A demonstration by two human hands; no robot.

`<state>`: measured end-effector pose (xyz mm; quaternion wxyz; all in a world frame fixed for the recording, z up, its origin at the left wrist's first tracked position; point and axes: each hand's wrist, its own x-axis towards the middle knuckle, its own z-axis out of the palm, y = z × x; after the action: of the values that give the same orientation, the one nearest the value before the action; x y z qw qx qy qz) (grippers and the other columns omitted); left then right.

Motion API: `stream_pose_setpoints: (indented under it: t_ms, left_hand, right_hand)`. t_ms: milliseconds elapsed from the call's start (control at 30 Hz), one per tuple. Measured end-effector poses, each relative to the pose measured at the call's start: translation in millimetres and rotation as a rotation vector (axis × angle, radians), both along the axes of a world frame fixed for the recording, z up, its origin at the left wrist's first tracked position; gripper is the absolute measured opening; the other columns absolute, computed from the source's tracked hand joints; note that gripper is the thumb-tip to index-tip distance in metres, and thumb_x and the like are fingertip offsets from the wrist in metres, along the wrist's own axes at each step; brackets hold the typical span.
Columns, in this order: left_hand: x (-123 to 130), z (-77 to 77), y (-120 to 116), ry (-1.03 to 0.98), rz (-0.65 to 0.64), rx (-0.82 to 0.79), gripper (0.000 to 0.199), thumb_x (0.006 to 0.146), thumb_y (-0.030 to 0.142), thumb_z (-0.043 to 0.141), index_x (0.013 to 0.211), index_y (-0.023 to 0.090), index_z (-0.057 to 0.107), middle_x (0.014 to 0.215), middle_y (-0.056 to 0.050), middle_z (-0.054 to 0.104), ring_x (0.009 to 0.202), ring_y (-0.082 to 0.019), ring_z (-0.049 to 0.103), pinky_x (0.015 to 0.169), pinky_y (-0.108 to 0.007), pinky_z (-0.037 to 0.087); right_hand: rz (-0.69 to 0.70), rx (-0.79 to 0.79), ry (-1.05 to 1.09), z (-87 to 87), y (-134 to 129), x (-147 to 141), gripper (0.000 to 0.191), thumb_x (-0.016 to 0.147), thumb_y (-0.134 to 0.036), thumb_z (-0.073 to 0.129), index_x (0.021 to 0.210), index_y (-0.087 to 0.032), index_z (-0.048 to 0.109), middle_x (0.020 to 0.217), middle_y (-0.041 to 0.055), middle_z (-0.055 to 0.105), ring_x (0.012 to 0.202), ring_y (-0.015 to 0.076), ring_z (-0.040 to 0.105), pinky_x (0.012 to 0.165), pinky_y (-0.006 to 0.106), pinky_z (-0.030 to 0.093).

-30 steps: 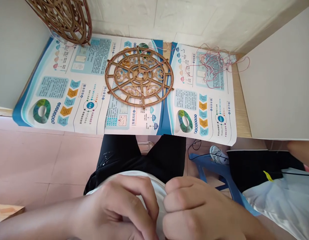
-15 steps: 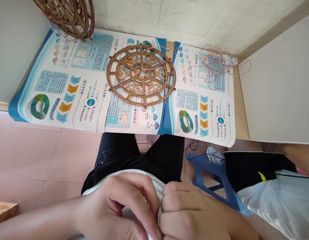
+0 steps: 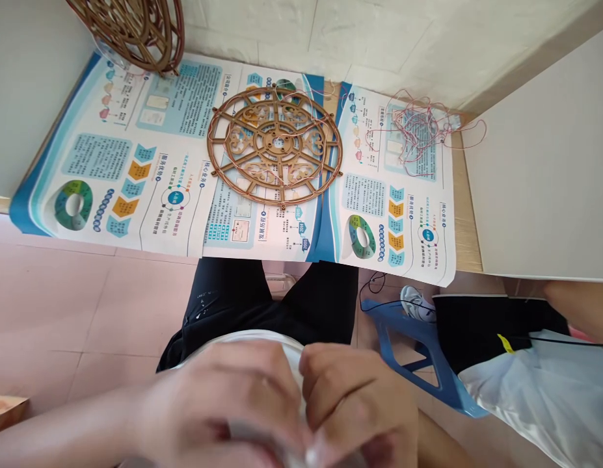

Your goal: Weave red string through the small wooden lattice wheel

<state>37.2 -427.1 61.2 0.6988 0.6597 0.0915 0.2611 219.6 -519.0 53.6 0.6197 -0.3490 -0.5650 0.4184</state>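
Close to my body, at the bottom of the head view, my left hand (image 3: 223, 396) and my right hand (image 3: 352, 400) meet in front of my white shirt. Both have curled fingers, with the fingertips pinched together where they touch. Motion blurs the left one most. What they hold, if anything, is too small or hidden to name; a pale spot shows between the fingertips. On the desk beyond lies a round brown openwork frame (image 3: 276, 174) with thin reddish wire running round it. Neither hand touches it.
Printed sheets (image 3: 179, 224) cover the desk. A tangle of thin red wire (image 3: 418, 133) lies at right, and more brown round frames (image 3: 149, 39) lean at back left. White partitions (image 3: 549, 169) stand at both sides. A seated person (image 3: 520, 390) is at right by a blue stool (image 3: 435, 364).
My right hand has turned, so its thumb side and fingertips now show against my left fingertips. The left hand has shifted slightly and is blurred. The things on the desk stay put.
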Motion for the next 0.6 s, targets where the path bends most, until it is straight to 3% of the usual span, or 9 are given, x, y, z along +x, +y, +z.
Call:
stream_pose_setpoints:
  t_ms: [67,167,233,333,433,600]
  left_hand:
    - [-0.5,-11.8,7.5,0.098,-0.026,-0.029,0.032,0.102,0.048,0.059,0.098,0.017,0.064,0.086,-0.008,0.068,0.076,-0.015,0.064,0.069,-0.024,0.051]
    - [1.7,-38.2,17.2,0.736,-0.092,0.057,0.052,0.107,0.052,0.039,0.075,0.015,0.059,0.071,-0.006,0.061,0.063,-0.016,0.055,0.058,-0.027,0.040]
    - [6.7,-57.0,18.0,1.135,-0.147,0.195,0.050,0.104,0.051,0.044,0.074,0.015,0.063,0.075,-0.010,0.065,0.067,-0.021,0.061,0.059,-0.031,0.039]
    - [21.0,-77.6,10.7,1.425,-0.343,0.285,0.052,0.097,0.057,0.055,0.088,0.010,0.074,0.096,-0.020,0.073,0.092,-0.036,0.071,0.075,-0.039,0.050]
    - [36.9,-86.3,1.6,1.519,-0.438,0.311,0.062,0.096,0.062,0.054,0.106,0.006,0.077,0.111,-0.026,0.072,0.109,-0.043,0.069,0.086,-0.046,0.055]
    - [38.3,-91.1,-2.7,1.428,-0.469,0.251,0.046,0.099,0.046,0.054,0.111,0.007,0.076,0.115,-0.025,0.072,0.110,-0.039,0.070,0.086,-0.040,0.053]
  right_hand:
    - [0.007,-0.106,0.002,-8.2,9.9,19.9,0.034,0.099,-0.049,0.059,0.088,-0.018,0.070,0.068,0.0014,0.061,0.059,0.0125,0.058,0.060,0.028,0.047]
    - [-0.027,-0.140,-0.008,-42.3,23.4,59.9,0.030,0.100,-0.036,0.057,0.088,-0.015,0.075,0.067,0.0050,0.063,0.060,0.0140,0.056,0.057,0.028,0.042]
    - [-0.053,-0.207,-0.019,-74.5,27.1,82.1,0.031,0.100,-0.030,0.055,0.081,-0.015,0.074,0.064,0.0042,0.061,0.058,0.0138,0.054,0.055,0.027,0.040]
    - [-0.104,-0.449,-0.101,-120.0,24.2,97.4,0.039,0.100,-0.038,0.057,0.070,-0.016,0.070,0.062,0.0035,0.058,0.058,0.0143,0.052,0.054,0.027,0.037]
    - [-0.152,-0.634,-0.231,-149.8,16.6,93.5,0.051,0.099,-0.053,0.056,0.062,-0.018,0.063,0.059,0.0023,0.055,0.057,0.0141,0.050,0.056,0.028,0.037]
    - [-0.181,-0.758,-0.331,-170.9,6.9,81.0,0.060,0.094,-0.068,0.057,0.059,-0.019,0.060,0.058,0.0024,0.054,0.058,0.0150,0.051,0.059,0.029,0.037]
